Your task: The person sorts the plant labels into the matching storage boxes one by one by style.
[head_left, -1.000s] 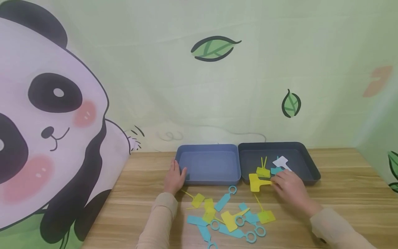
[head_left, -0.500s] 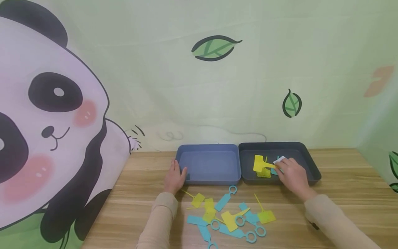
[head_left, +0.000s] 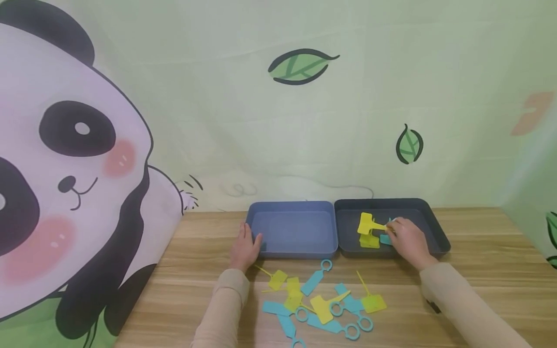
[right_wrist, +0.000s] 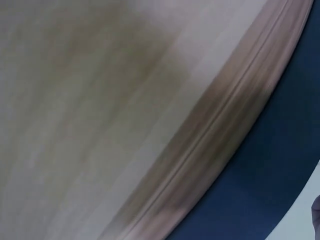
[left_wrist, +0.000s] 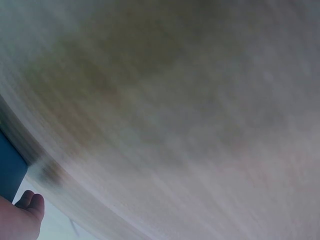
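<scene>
The wood-grain table [head_left: 174, 280] is carrying a blue tray [head_left: 296, 232] beside a dark tray [head_left: 409, 208]. The left hand [head_left: 245, 251] is resting, fingers extended, at the blue tray's near-left corner. The right hand [head_left: 409, 244] is pinching a yellow T-shaped tag [head_left: 366, 223] over the dark tray, toward its left edge; releasing here is risking overlap with the yellow-green tag [head_left: 370, 241] below.

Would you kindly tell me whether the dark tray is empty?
Not empty: inside the dark tray, a yellow-green tag and part of a blue tag show.
</scene>
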Demonstrator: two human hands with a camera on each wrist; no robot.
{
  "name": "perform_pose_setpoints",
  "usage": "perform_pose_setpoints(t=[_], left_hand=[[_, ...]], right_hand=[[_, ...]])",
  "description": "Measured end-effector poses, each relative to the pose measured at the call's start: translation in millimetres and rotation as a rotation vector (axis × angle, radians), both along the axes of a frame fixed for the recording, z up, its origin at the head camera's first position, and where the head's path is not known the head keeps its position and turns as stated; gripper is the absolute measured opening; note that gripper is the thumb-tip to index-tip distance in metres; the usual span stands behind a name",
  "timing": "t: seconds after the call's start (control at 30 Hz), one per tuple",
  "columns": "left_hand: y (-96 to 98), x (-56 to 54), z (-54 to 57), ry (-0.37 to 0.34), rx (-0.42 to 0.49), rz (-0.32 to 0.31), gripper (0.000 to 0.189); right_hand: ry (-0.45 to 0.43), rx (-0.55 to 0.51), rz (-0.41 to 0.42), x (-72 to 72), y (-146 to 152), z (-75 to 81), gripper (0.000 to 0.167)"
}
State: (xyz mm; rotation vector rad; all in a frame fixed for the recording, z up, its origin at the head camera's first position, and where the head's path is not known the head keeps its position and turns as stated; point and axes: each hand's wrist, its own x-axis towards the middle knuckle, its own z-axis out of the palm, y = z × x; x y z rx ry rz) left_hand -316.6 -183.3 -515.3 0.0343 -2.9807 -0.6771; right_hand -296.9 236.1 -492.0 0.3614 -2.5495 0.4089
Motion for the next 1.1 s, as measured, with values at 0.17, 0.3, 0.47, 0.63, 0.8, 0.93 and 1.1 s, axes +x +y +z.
perform_pose_setpoints(t=[0.17, 0.3, 0.47, 0.63, 0.8, 0.93, 1.1], left_hand=[[-1.0, 0.3, -0.7, 0.006, -0.001, -0.002, 0.068], [-1.3, 0.1, -0.4, 0.001, -0.011, -0.005, 0.068], [-1.3, -0.5, -0.8, 0.004, -0.011, -0.002, 0.068], [-1.5, -1.1, -1.7, 0.001, -0.016, 0.001, 0.068], [-0.9, -1.2, -1.9, 0.001, -0.014, 0.000, 0.069], [-0.8, -1.9, -3.1, 0.002, -0.017, -0.002, 0.069], [-0.4, -1.1, -1.8, 0.005, -0.007, 0.005, 0.068]], right_hand=[[-0.140, -0.015, -0.045, -8.2, 2.7, -0.2, 0.014], [-0.249, -0.034, -0.093, -14.2, 5.1, -1.0, 0.017], [-0.372, -0.047, -0.137, -19.0, 5.7, -1.7, 0.018], [-0.463, -0.030, -0.178, -20.8, 5.1, -3.5, 0.019], [-0.456, -0.027, -0.201, -19.9, 4.6, -4.1, 0.020], [-0.346, -0.008, -0.180, -13.7, -0.3, -1.1, 0.019], [-0.110, 0.050, -0.081, -0.8, -11.1, 9.8, 0.014]])
